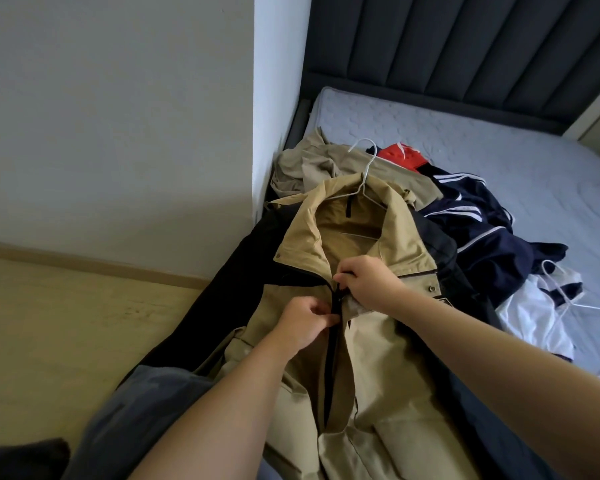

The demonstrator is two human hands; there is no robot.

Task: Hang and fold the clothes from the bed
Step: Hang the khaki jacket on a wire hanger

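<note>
A tan jacket with black panels (388, 362) lies on the bed's near left part, with a white wire hanger (368, 174) inside its collar. My left hand (307, 323) pinches the left front edge at the black zipper. My right hand (368, 280) pinches the zipper area just above, fingers curled on the fabric. Behind the jacket lie a crumpled beige garment (312, 164), a red piece (400, 155) and a navy tracksuit top with white stripes (478, 230). A white garment (534, 317) lies to the right with a second white hanger (565, 296) on it.
The pale quilted mattress (499, 143) stretches back to a dark padded headboard (465, 46). A white wall corner (278, 98) stands close at the bed's left. Wooden floor (66, 323) lies to the left, and a grey cloth (146, 403) hangs near my left forearm.
</note>
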